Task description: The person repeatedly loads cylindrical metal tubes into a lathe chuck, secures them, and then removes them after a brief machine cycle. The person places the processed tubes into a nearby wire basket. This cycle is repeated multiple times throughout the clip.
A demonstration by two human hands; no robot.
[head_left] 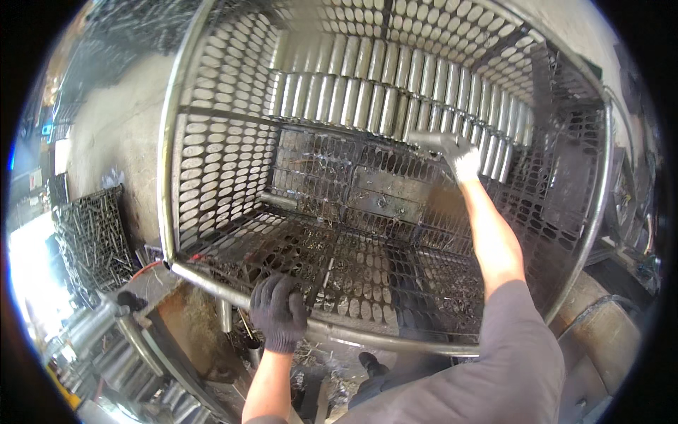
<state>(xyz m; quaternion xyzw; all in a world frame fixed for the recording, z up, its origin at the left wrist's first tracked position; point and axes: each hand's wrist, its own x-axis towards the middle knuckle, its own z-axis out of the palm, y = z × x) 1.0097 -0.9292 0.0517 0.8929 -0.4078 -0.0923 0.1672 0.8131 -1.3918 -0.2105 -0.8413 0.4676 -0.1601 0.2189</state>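
My left hand, in a dark knit glove, is curled over the near rim of a large metal mesh bin. The arm on the right reaches deep into the bin. My right hand, in a grey and white glove, closes around one end of a short metal tube, which lies roughly crosswise and is blurred. Just beyond it, a stack of similar shiny metal tubes stands side by side in two rows against the far wall.
A single tube lies on the bin floor at the left, among metal shavings. Outside, a crate of thin metal rods stands to the left, with more metal tubes below it. My shoe shows under the near rim.
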